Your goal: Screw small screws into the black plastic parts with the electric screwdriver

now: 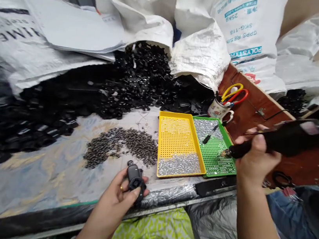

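Left hand (117, 196) grips a small black plastic part (135, 179); right hand (256, 159) clasps a black power screwdriver (281, 138).

The part sits upright between thumb and fingers, held above the near edge of the worktop (51, 171), just in front of a loose heap of dark screws (123, 146). The screwdriver's tip points down onto the green tray (217, 153), which lies touching the yellow tray (178, 144); both trays carry silvery screws in their perforated beds. A great pile of black plastic parts (107, 84) spills from white sacks (199, 50) behind. Beside the trays stands a mug (218, 109) holding scissors (234, 93) with yellow and red handles.
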{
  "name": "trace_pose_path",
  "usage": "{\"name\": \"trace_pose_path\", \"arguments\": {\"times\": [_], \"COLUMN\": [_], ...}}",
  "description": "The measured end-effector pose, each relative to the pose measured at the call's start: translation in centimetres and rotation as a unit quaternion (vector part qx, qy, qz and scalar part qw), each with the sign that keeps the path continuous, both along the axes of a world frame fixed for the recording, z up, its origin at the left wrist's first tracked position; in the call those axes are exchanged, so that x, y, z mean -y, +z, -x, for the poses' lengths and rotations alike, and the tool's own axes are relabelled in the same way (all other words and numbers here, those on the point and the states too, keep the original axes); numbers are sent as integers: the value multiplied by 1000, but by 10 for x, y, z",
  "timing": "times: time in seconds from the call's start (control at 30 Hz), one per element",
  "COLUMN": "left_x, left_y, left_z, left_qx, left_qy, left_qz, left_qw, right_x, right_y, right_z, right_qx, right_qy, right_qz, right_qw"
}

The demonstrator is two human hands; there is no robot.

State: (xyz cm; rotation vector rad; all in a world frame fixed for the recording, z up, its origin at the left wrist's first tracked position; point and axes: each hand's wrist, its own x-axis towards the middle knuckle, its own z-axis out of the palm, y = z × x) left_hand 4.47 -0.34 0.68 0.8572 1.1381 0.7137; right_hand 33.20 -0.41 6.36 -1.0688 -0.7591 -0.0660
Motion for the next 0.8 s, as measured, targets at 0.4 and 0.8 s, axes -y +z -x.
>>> {"name": "trace_pose_path", "arguments": {"times": [0.4,0.8], "left_x": [3,3], "left_y": [3,2], "left_z": [-1,-1], "left_qx": [107,151], "left_qy": [17,23], "left_qz": [-35,-36], "left_qw": [994,988], "right_x": [1,-4], "right_y": [-1,-14], "right_z": [168,177], "right_qx": [-60,-41], "right_qy": [510,520], "right_qz": [7,47], "right_qw": [858,852]}}
